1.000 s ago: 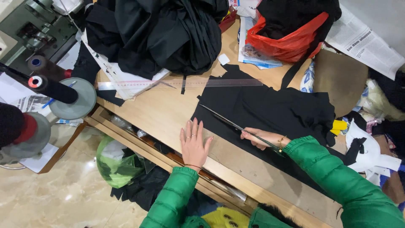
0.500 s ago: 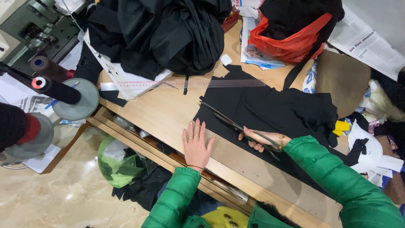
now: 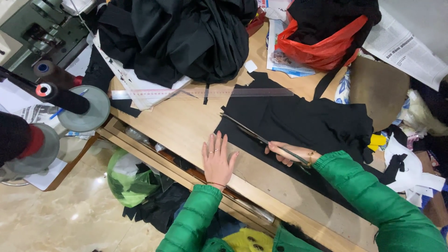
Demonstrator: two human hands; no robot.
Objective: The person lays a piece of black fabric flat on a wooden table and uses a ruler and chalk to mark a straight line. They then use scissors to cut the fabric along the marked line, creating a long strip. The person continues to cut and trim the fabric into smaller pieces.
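Observation:
My right hand (image 3: 288, 153) grips the handles of long scissors (image 3: 247, 129), whose blades point up-left along the near edge of a flat piece of black fabric (image 3: 303, 121) on the wooden table (image 3: 177, 121). My left hand (image 3: 217, 161) lies flat, fingers spread, on the bare table just left of the fabric, holding nothing. Both arms wear green padded sleeves. A clear long ruler (image 3: 205, 93) lies across the table beyond the fabric.
A heap of black cloth (image 3: 177, 37) fills the table's far side, with a red bag (image 3: 326, 46) of dark cloth to its right. Thread spools (image 3: 60, 98) and a sewing machine (image 3: 37, 28) stand at left. A green bag (image 3: 130, 179) sits on the floor.
The scissors and my right hand have slid slightly left along the fabric edge. My left hand stays flat in place.

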